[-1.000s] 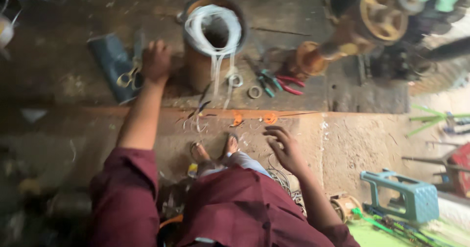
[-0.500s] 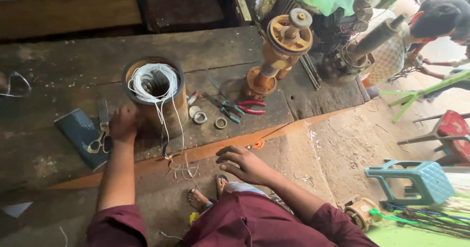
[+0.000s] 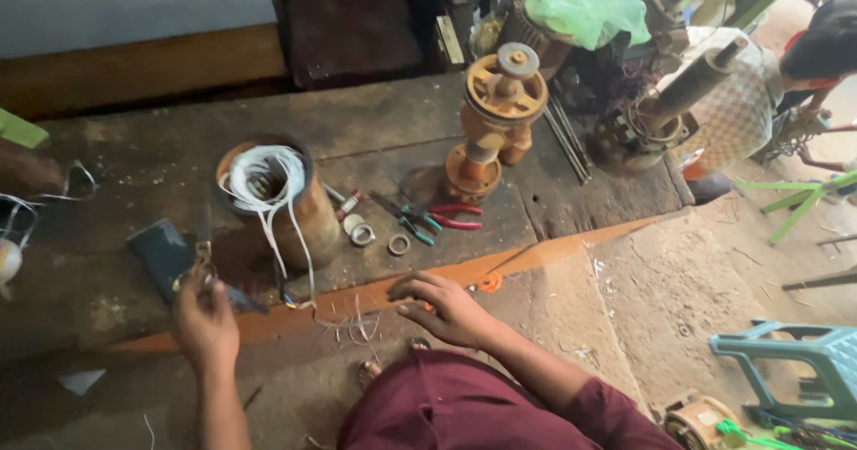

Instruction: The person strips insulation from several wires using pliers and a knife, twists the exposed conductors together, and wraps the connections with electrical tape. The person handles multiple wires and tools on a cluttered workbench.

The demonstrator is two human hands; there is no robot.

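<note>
Head view shows the left hand (image 3: 203,319) at lower left, fingers curled around scissors (image 3: 202,262) beside the wound motor core (image 3: 275,195), while the right hand (image 3: 449,308) rests spread, holding nothing, on the orange edge (image 3: 536,255) at centre.

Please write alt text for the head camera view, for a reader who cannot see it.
A seated person's left hand grips scissors on a worn wooden platform, while the right hand rests on its orange edge. Behind stand a motor stator trailing white sleeving, pliers and an orange rotor assembly.
</note>
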